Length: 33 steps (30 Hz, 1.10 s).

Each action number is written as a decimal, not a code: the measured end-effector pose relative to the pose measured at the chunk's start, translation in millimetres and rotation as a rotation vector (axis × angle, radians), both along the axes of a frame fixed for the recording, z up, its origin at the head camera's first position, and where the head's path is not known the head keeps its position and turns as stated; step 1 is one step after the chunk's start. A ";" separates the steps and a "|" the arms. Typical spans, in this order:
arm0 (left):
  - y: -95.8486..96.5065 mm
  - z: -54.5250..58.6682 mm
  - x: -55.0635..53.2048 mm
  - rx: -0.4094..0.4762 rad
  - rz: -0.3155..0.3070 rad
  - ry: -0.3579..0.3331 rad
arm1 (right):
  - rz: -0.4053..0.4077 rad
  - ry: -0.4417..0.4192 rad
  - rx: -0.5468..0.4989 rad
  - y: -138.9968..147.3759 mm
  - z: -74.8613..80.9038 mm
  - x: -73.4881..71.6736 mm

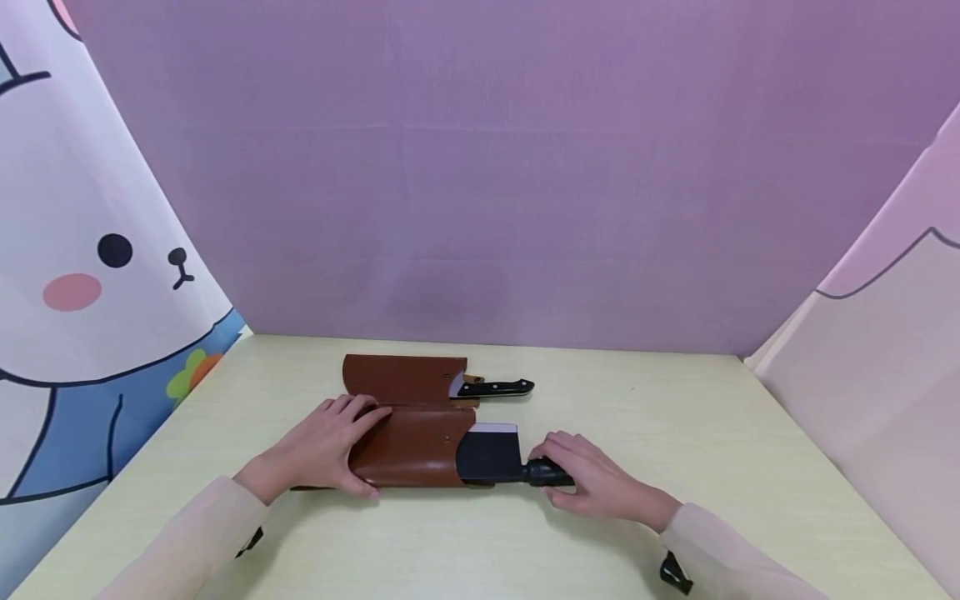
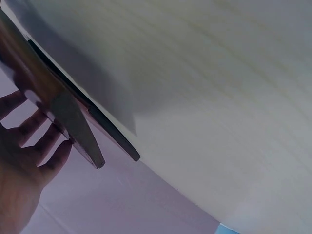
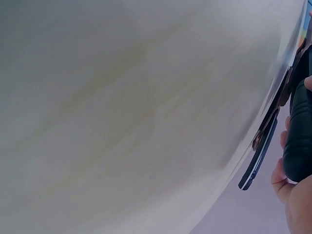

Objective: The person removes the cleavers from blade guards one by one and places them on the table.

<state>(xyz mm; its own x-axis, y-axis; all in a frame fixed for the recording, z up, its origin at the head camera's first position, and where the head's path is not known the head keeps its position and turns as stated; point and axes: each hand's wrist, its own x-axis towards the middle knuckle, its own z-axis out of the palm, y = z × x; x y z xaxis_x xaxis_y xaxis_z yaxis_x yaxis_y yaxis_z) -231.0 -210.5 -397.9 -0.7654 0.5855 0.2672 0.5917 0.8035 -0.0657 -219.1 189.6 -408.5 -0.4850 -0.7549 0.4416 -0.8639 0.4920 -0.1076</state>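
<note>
A cleaver [image 1: 489, 455] with a dark blade and a pale edge lies partly inside a brown leather sheath [image 1: 420, 450]. The covered part of its blade is hidden. My right hand [image 1: 588, 482] grips the cleaver's black handle [image 3: 298, 131], to the right of the sheath. At the sheath's left end, my left hand [image 1: 326, 446] holds it, thumb along the near edge and fingers over the far side. In the left wrist view the fingers [image 2: 57, 158] reach the sheath's edge.
Just behind, a second brown sheath [image 1: 401, 377] lies on the pale table [image 1: 637, 417], holding a smaller knife [image 1: 498, 388] whose black riveted handle sticks out to the right. A purple backdrop [image 1: 510, 208] rises at the table's far edge, with printed cloth at both sides.
</note>
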 end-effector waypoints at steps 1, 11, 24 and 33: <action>-0.3 0.1 0.1 0.000 -0.001 -0.003 | -0.002 -0.002 0.002 0.3 0.2 0.3; -2.5 -0.6 1.5 0.005 -0.010 -0.007 | -0.004 -0.005 0.002 3.1 0.6 3.0; -5.7 -0.7 2.9 0.015 -0.017 0.000 | 0.005 0.006 -0.006 6.7 2.3 6.0; -7.1 0.4 4.1 0.023 -0.016 -0.011 | 0.004 0.016 -0.023 8.3 4.9 9.8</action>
<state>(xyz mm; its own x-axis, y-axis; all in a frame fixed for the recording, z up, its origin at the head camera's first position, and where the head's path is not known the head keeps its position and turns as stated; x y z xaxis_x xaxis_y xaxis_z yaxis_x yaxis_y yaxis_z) -226.9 -217.6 -397.5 -0.7592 0.5912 0.2723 0.6047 0.7954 -0.0409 -209.3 197.9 -403.5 -0.4748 -0.7464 0.4663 -0.8675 0.4864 -0.1046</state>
